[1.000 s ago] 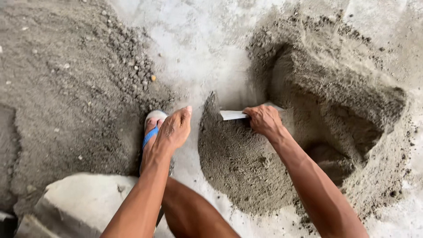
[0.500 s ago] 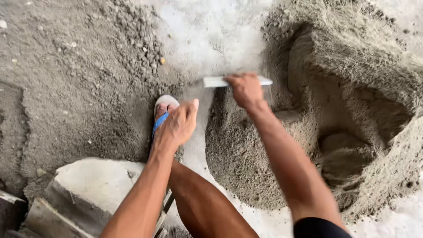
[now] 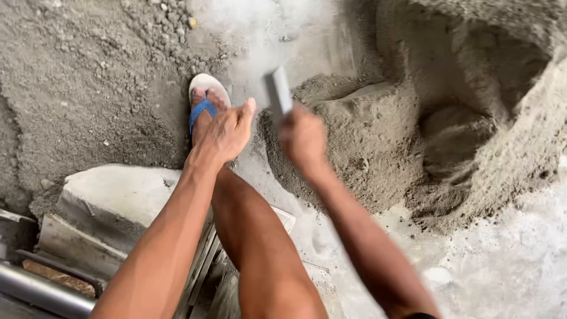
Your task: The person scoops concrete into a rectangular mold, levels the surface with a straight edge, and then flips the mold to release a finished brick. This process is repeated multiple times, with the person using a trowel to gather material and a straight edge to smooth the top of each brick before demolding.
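My right hand point(image 3: 304, 139) grips a flat grey scraper blade point(image 3: 281, 88), which points up and away over the left edge of a grey sand pile point(image 3: 378, 136); hand and blade are blurred by motion. My left hand point(image 3: 227, 131) hangs open with spread fingers over my foot, holding nothing. That foot wears a white sandal with a blue strap point(image 3: 204, 100) and stands on the bare concrete between the gravel and the sand. My bare leg point(image 3: 254, 236) runs down the middle of the view.
A spread of gravel and coarse grit point(image 3: 88, 82) covers the left. The sand pile has a dug-out hollow point(image 3: 466, 136) on the right. A concrete block point(image 3: 112, 195) and a metal frame with a pipe point(image 3: 41, 289) sit lower left. Pale concrete floor point(image 3: 508, 266) lies lower right.
My right hand has swung the blade from lying crosswise at the sand's top edge to pointing upright, and pulled back toward me. The view has shifted closer. My left hand stays over the sandal.
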